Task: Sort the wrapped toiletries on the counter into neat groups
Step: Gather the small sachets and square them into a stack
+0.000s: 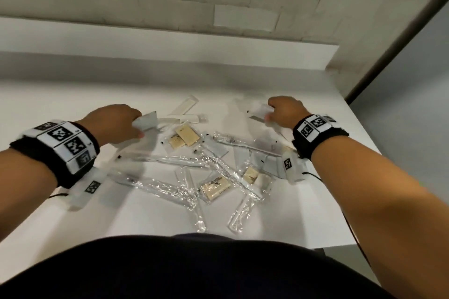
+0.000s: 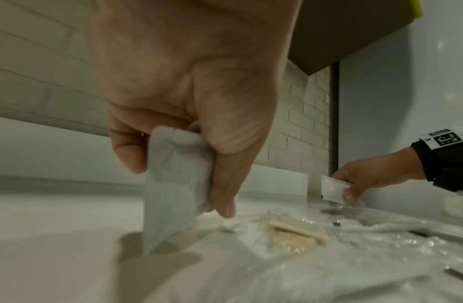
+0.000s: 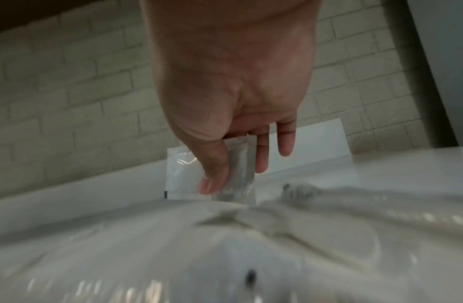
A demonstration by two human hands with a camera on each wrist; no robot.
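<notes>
My left hand pinched 1 white sachet at the pile's far-left edge, long axis hanging down toward the counter. My right hand pinched another white sachet at the far-right edge, thumb in front, fingers behind. The rest of the wrapped toiletries lay jumbled between and nearer than both hands. Judgement: bare counter lay outboard of each hand, so each sachet should go outward.

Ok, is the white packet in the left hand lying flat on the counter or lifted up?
Lifted: the left hand pinches the white packet by its top, so it hangs upright above the counter.
</notes>
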